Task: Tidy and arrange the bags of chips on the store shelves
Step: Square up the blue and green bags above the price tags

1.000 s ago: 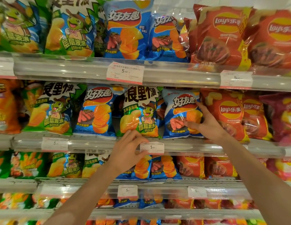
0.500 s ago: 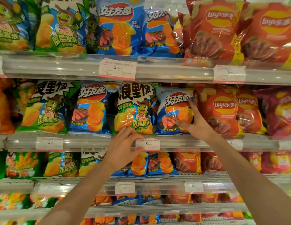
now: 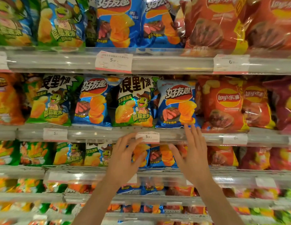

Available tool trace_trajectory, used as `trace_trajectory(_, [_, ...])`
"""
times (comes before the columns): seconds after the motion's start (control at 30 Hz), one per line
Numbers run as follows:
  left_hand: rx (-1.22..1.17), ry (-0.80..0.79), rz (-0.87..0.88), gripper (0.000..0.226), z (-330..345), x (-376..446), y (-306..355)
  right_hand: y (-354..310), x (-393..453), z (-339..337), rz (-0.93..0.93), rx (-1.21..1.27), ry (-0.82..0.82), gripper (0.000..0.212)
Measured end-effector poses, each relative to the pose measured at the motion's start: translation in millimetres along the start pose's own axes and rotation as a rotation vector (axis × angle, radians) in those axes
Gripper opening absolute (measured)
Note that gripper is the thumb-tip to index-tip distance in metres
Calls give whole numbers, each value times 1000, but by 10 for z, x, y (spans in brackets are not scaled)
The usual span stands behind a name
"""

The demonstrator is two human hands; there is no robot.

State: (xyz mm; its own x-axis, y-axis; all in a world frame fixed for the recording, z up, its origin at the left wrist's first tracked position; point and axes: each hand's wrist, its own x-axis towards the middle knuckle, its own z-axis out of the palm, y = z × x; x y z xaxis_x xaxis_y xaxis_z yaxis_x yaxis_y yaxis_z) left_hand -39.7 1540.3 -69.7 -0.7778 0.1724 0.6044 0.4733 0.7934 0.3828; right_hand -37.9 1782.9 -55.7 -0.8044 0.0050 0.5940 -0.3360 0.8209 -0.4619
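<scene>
Middle shelf, blue chip bag (image 3: 176,104) standing upright beside the green bag (image 3: 135,101): left hand (image 3: 125,158) and right hand (image 3: 192,153) hovering below, fingers spread, holding nothing; best squaring the bag gently by its edges.

Top-row bags (image 3: 118,21) cut off by upper edge. Lowest shelves (image 3: 44,213) blurred. Left hand (image 3: 125,159) covers part of blue bag (image 3: 157,157) behind.

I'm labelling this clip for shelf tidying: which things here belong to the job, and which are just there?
Job:
blue bag, above the hands
green bag beside it
left hand, right hand, both holding nothing

Just there:
price tag
red Lay's bag
shelf rail
</scene>
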Motion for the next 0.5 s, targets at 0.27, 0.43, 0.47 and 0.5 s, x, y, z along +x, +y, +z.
trace_trajectory(0.27, [-74, -152, -292, 62, 102, -938, -65, 31, -1159, 399, 182, 131, -308, 79])
trace_trajectory(0.43, [-141, -191, -333, 57, 22, -1035, -211, 12, -1361, 519, 295, 102, -343, 81])
trace_trajectory(0.47, [-148, -199, -335, 58, -14, -1015, -261, -27, -1362, 546, 300, 94, -332, 80])
trace_trajectory(0.5, [-154, -209, -334, 61, -60, -991, -328, -88, -1357, 573, 301, 88, -321, 79])
